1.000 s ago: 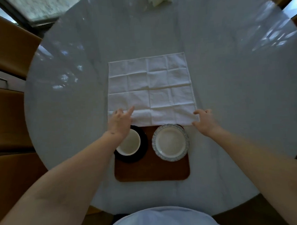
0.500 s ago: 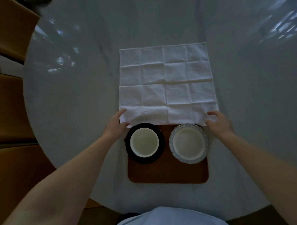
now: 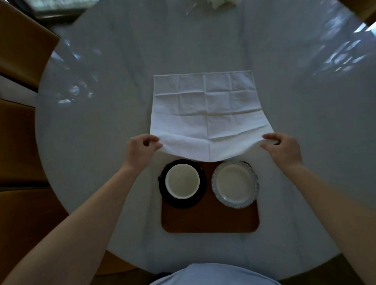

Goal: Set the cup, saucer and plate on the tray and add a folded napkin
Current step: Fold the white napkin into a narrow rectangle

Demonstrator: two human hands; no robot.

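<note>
Head view: round grey marble table [image 3: 96, 146], glossy with window reflections, wooden chairs [image 3: 16, 42] at the left and far right. White napkin [image 3: 205, 111] lies unfolded at table centre, creased in a grid, long axis near-far, near edge lifted and sagging over the far end of the brown tray [image 3: 210, 221]. On the tray: white cup [image 3: 182, 181] on black saucer [image 3: 198, 195] left, blue-rimmed plate [image 3: 235, 184] right. Left hand [image 3: 140, 151] pinches the near-left corner, right hand [image 3: 284, 146] the near-right, forearms extended, fingers curled.
</note>
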